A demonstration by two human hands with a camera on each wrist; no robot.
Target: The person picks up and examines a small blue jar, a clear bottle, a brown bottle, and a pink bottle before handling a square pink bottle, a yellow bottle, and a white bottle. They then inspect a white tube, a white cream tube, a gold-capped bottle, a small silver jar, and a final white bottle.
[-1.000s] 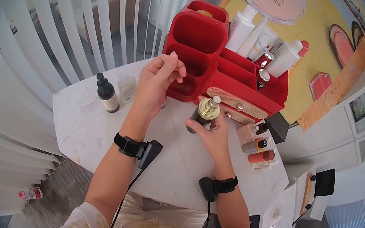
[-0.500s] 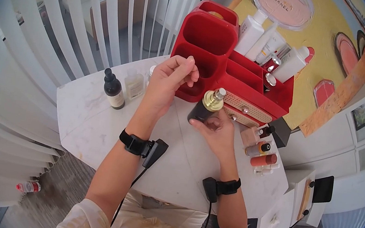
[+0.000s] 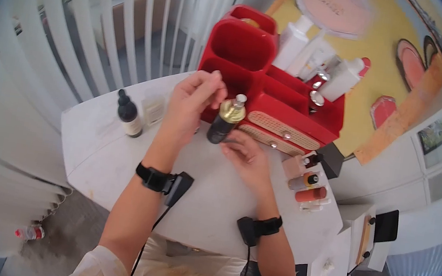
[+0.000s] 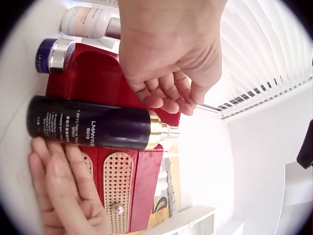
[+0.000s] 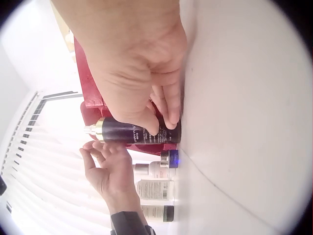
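The dark bottle (image 3: 223, 121) with a gold collar and clear pump stands upright on the white table, close against the front of the red organizer (image 3: 285, 120). At its lower side are the right hand's (image 3: 248, 161) relaxed fingers; in the right wrist view the thumb and fingertips lie by the bottle's lower part (image 5: 164, 131). Level with the pump, the left hand (image 3: 189, 105) hangs in the air left of the bottle, fingers loosely curled and holding nothing. White lettering on the bottle (image 4: 93, 122) shows in the left wrist view.
A dark dropper-like bottle (image 3: 130, 114) and a clear bottle (image 3: 153, 111) stand at the left. Small cosmetics (image 3: 310, 194) line the right side. White bottles (image 3: 342, 81) fill the organizer's back. A small blue jar (image 4: 54, 55) sits beside the organizer.
The right hand and the dark bottle have moved left, closer to the organizer and left hand. The right hand's grip has loosened. The left hand keeps its loosely curled pose.
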